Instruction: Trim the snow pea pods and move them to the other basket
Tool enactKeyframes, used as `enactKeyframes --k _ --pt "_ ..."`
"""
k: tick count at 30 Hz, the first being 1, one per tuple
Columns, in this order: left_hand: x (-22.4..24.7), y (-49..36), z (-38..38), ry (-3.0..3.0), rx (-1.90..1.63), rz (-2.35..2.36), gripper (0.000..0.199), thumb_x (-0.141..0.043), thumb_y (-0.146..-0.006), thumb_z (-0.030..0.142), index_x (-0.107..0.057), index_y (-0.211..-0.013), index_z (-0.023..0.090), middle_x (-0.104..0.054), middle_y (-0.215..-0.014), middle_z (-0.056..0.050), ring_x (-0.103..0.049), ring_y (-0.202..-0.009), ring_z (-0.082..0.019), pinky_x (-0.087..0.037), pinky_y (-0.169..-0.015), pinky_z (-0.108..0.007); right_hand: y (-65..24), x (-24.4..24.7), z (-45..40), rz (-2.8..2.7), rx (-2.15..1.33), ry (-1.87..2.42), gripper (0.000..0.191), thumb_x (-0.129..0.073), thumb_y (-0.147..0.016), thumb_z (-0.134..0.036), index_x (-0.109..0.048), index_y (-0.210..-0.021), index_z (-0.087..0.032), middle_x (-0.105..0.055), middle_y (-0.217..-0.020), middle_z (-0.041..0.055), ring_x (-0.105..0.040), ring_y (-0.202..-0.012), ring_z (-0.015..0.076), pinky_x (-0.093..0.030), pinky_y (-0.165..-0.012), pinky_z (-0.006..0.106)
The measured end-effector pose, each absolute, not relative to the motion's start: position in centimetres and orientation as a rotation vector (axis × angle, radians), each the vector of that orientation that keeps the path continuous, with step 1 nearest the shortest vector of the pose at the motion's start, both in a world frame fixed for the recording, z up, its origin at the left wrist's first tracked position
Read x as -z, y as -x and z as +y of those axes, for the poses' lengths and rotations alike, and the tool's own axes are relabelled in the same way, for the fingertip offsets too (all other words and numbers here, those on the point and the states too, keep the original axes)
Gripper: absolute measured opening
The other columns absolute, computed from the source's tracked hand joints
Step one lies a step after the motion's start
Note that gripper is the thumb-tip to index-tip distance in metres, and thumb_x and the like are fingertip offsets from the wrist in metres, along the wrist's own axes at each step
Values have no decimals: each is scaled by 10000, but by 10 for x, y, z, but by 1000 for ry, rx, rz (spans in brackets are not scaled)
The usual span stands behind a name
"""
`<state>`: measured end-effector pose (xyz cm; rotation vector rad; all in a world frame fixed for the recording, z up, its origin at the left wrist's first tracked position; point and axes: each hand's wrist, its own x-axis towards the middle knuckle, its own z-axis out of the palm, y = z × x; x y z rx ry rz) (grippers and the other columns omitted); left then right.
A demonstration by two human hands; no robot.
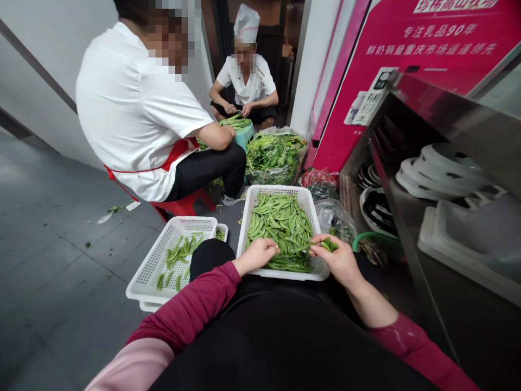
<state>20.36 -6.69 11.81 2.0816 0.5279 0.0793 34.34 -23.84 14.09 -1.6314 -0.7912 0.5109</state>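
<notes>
A white plastic basket point(319, 266) rests on my lap, heaped with green pea pods point(280, 220). Over its near left part, my left hand point(258, 255) is closed, thumb and fingertips pinched together; whatever is between them is too small to make out. At the basket's right rim, my right hand point(337, 260) is closed around a few pea pods point(329, 245). One more pod seems to point left from its fingertips over the heap. To the left on the floor, a second white basket point(140, 288) holds a loose scatter of pods point(179, 252).
A person in white point(118, 108) sits on a red stool point(183, 203) at left. Another person point(246, 81) handles green stalks behind a bag of leafy greens point(277, 152). A metal shelf point(407, 217) with white dishes point(443, 168) stands close on my right.
</notes>
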Motion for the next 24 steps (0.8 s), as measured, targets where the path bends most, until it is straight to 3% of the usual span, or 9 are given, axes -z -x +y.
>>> enactKeyframes --k 3,7,13,16,20,24 --pt "-134 -209 -81 -2261 -68 265 300 -366 -736 206 -625 -878 154 -588 -673 1 -474 -574 -86 -354 -593 -190 -338 -142 -235 -844 -542 1627 188 -607 -684 -328 -578 -798 -182 -611 -634 3 -584 -597 151 -468 -616 276" --pt "-146 -211 -88 -2494 31 83 275 -361 -787 269 -603 -764 140 -571 -629 -18 -473 -552 -93 -346 -554 -189 -338 -140 -236 -967 -503 1701 157 -566 -724 -307 -567 -823 -185 -619 -678 14 -598 -629 162 -485 -626 289" --pt "-147 -207 -90 -2785 109 -104 209 -381 -765 221 -559 -688 142 -598 -698 -49 -527 -602 -122 -363 -561 -208 -340 -145 -243 -1716 107 1925 261 -443 -797 -181 -560 -1031 -185 -570 -1074 98 -501 -1016 222 -386 -891 386" --pt "-145 -206 -93 -2822 21 -113 193 -399 -748 237 -561 -704 141 -595 -700 -48 -526 -589 -129 -363 -542 -216 -329 -147 -235 -1967 -50 1909 211 -459 -791 -181 -579 -966 -178 -627 -913 88 -560 -883 208 -433 -804 360" --pt "-138 -207 -99 -2625 -233 171 228 -369 -758 228 -562 -676 138 -564 -628 -24 -491 -565 -105 -360 -555 -203 -307 -140 -221 -1463 -342 2010 129 -471 -787 -252 -587 -802 -198 -634 -717 34 -586 -677 175 -459 -642 302" --pt "-123 -207 -101 -2215 -270 444 248 -358 -741 209 -556 -612 133 -526 -561 12 -432 -520 -75 -332 -521 -177 -308 -123 -213 -682 -552 1717 182 -532 -739 -365 -547 -775 -187 -636 -688 20 -600 -630 158 -472 -625 283"
